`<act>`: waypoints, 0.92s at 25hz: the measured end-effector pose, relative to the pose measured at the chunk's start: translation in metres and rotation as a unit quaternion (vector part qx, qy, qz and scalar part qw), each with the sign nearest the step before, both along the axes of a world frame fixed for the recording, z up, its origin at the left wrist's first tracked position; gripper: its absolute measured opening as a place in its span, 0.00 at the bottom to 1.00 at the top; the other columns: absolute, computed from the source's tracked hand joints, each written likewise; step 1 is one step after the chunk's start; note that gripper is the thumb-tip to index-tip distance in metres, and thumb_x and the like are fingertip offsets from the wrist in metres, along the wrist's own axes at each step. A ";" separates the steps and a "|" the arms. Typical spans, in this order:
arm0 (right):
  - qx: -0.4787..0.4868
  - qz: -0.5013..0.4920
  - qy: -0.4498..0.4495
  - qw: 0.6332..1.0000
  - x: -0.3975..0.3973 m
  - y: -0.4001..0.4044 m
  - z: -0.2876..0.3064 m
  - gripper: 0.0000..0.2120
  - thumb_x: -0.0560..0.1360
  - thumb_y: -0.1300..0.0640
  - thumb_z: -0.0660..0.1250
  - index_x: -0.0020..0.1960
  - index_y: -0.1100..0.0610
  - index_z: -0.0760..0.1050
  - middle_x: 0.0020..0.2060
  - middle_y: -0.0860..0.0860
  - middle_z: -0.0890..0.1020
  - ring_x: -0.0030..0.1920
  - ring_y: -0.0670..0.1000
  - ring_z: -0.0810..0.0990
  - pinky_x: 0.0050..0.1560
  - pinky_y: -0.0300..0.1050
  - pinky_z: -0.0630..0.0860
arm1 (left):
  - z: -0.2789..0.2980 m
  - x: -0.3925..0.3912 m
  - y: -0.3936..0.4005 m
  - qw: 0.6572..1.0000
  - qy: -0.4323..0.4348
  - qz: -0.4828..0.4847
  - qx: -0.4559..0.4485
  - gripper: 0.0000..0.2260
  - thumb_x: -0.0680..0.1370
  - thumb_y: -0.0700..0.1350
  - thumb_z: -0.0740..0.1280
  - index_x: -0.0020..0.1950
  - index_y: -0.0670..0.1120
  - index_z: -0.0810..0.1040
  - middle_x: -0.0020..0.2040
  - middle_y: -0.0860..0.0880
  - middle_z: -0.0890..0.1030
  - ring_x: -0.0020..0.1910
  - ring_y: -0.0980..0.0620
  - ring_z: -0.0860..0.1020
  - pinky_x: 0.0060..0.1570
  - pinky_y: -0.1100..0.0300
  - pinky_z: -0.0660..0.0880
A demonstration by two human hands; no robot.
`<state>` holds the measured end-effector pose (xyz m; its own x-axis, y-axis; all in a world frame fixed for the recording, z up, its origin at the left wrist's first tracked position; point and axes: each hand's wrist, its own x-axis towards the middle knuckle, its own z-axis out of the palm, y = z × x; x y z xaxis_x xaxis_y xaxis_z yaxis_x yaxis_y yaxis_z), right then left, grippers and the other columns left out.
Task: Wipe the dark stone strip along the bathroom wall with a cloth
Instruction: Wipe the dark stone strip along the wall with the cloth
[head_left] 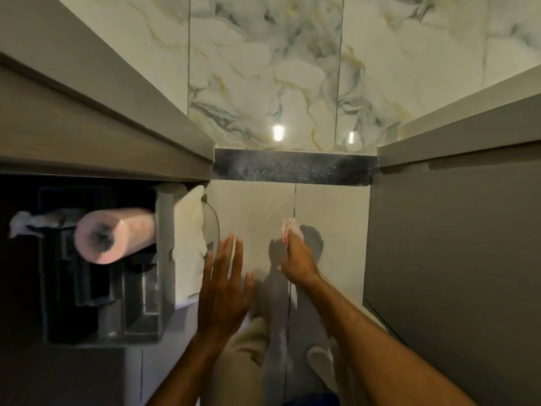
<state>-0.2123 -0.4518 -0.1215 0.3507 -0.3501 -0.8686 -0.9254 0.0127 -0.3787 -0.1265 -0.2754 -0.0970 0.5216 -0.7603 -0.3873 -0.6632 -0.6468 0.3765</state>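
Dark, speckled stone makes up the strip (294, 167) I am meant to wipe; it runs as a narrow band across the far wall, between the grey cabinet edge on the left and the grey panel (450, 244) on the right, just under the glossy marbled tiles (263, 68) veined in grey and gold. By my judgement the wiping of it has not started, or at least is not under way: my right hand (297, 254) is closed around a small bunched cloth (288, 230), pale with a touch of red, and that cloth sits against the plain matte tile (251, 212) well below the strip, not touching it. A hazy pale smear shows on the left part of the stone, though whether that is dust or a reflection I cannot tell, so the whole band looks left to do. My left hand (224, 284) is open, fingers spread flat and holding nothing, near the same tile. To the left a pink paper roll (115, 234) sits on a dark holder in a recess, with a soft white folded towel (190, 244) beside it.
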 end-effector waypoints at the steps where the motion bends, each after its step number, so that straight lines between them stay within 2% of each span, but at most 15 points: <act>1: -0.016 -0.013 -0.020 1.000 0.010 -0.010 -0.025 0.39 0.86 0.67 0.66 0.90 0.59 0.49 0.91 0.55 0.53 0.91 0.57 0.53 0.92 0.53 0.54 | -0.032 0.005 -0.017 1.000 0.004 0.012 0.004 0.31 0.88 0.56 0.54 0.86 0.41 0.64 0.85 0.36 0.67 0.85 0.35 0.67 0.80 0.29 0.69; 3: -0.041 -0.027 -0.057 0.997 0.035 -0.023 -0.086 0.35 0.90 0.64 0.61 0.91 0.56 0.47 0.91 0.52 0.51 0.92 0.55 0.50 0.92 0.55 0.54 | -0.111 0.022 -0.042 0.999 -0.013 0.015 0.031 0.32 0.87 0.56 0.53 0.87 0.40 0.63 0.86 0.36 0.66 0.85 0.34 0.66 0.82 0.31 0.67; 6: -0.079 -0.026 -0.133 0.988 0.083 -0.033 -0.182 0.32 0.91 0.65 0.56 0.91 0.57 0.48 0.91 0.52 0.51 0.91 0.53 0.50 0.92 0.50 0.53 | -0.241 0.051 -0.062 0.995 -0.047 0.002 0.084 0.33 0.88 0.58 0.49 0.89 0.40 0.57 0.89 0.36 0.58 0.88 0.35 0.59 0.86 0.34 0.60; 8: -0.106 -0.034 -0.184 0.977 0.112 -0.035 -0.234 0.29 0.92 0.63 0.52 0.91 0.56 0.47 0.91 0.52 0.49 0.91 0.52 0.50 0.91 0.48 0.53 | -0.311 0.063 -0.065 0.994 -0.053 0.029 0.095 0.35 0.88 0.60 0.49 0.90 0.41 0.53 0.90 0.38 0.53 0.90 0.37 0.53 0.88 0.35 0.54; 10: -0.167 0.014 -0.226 0.960 0.138 -0.034 -0.288 0.30 0.91 0.66 0.52 0.90 0.61 0.47 0.91 0.57 0.47 0.92 0.56 0.47 0.91 0.48 0.51 | -0.374 0.068 -0.061 0.992 -0.062 0.047 0.102 0.37 0.87 0.63 0.50 0.90 0.43 0.50 0.91 0.39 0.49 0.90 0.38 0.49 0.88 0.34 0.51; 12: -0.215 0.084 -0.244 0.942 0.158 -0.034 -0.339 0.29 0.89 0.67 0.52 0.89 0.66 0.48 0.90 0.63 0.48 0.91 0.61 0.46 0.93 0.53 0.51 | -0.422 0.067 -0.054 0.989 -0.093 0.038 0.109 0.38 0.87 0.64 0.53 0.90 0.43 0.47 0.90 0.38 0.48 0.90 0.36 0.49 0.87 0.32 0.53; 14: -0.252 0.133 -0.249 0.926 0.167 -0.032 -0.378 0.27 0.90 0.62 0.52 0.87 0.68 0.53 0.88 0.66 0.54 0.90 0.63 0.52 0.92 0.58 0.56 | -0.457 0.062 -0.046 0.985 -0.137 0.038 0.095 0.38 0.87 0.62 0.60 0.89 0.41 0.52 0.89 0.36 0.53 0.88 0.34 0.53 0.85 0.29 0.59; 15: -0.299 0.169 -0.248 0.906 0.167 -0.034 -0.392 0.27 0.90 0.59 0.54 0.87 0.67 0.58 0.87 0.66 0.59 0.89 0.63 0.58 0.90 0.60 0.61 | -0.469 0.060 -0.043 0.983 -0.161 0.046 0.075 0.38 0.87 0.61 0.63 0.88 0.39 0.57 0.88 0.35 0.56 0.88 0.33 0.56 0.84 0.28 0.61; 17: -0.414 0.234 -0.248 0.844 0.172 -0.040 -0.416 0.28 0.89 0.51 0.60 0.84 0.64 0.67 0.84 0.64 0.70 0.85 0.63 0.69 0.86 0.59 0.70 | -0.486 0.055 -0.035 0.978 -0.195 0.065 0.023 0.35 0.88 0.60 0.60 0.87 0.39 0.61 0.88 0.35 0.59 0.87 0.34 0.59 0.84 0.28 0.61; 18: -0.456 0.255 -0.259 0.813 0.181 -0.045 -0.427 0.29 0.88 0.48 0.61 0.84 0.63 0.69 0.83 0.63 0.71 0.84 0.63 0.71 0.85 0.59 0.72 | -0.494 0.055 -0.033 0.976 -0.204 0.072 0.001 0.34 0.89 0.60 0.56 0.88 0.39 0.60 0.89 0.36 0.59 0.88 0.35 0.58 0.85 0.29 0.58; 20: -0.490 0.277 -0.277 0.779 0.203 -0.053 -0.444 0.30 0.89 0.48 0.59 0.86 0.63 0.64 0.86 0.63 0.66 0.87 0.63 0.65 0.87 0.62 0.67 | -0.500 0.057 -0.030 0.973 -0.211 0.092 -0.018 0.34 0.89 0.61 0.51 0.89 0.41 0.56 0.90 0.37 0.56 0.89 0.38 0.55 0.88 0.33 0.50; 22: -0.469 0.274 -0.272 0.794 0.205 -0.047 -0.449 0.30 0.91 0.47 0.54 0.88 0.62 0.59 0.88 0.62 0.62 0.89 0.61 0.59 0.89 0.62 0.61 | -0.499 0.060 -0.032 0.971 -0.208 0.114 -0.012 0.35 0.89 0.62 0.50 0.89 0.41 0.54 0.90 0.37 0.57 0.89 0.38 0.55 0.89 0.35 0.48; 23: -0.454 0.284 -0.261 0.803 0.191 -0.038 -0.445 0.30 0.91 0.46 0.51 0.88 0.62 0.59 0.88 0.61 0.61 0.90 0.61 0.58 0.90 0.62 0.60 | -0.496 0.060 -0.035 0.971 -0.205 0.119 -0.008 0.35 0.89 0.62 0.49 0.89 0.40 0.55 0.89 0.36 0.58 0.89 0.37 0.57 0.88 0.34 0.51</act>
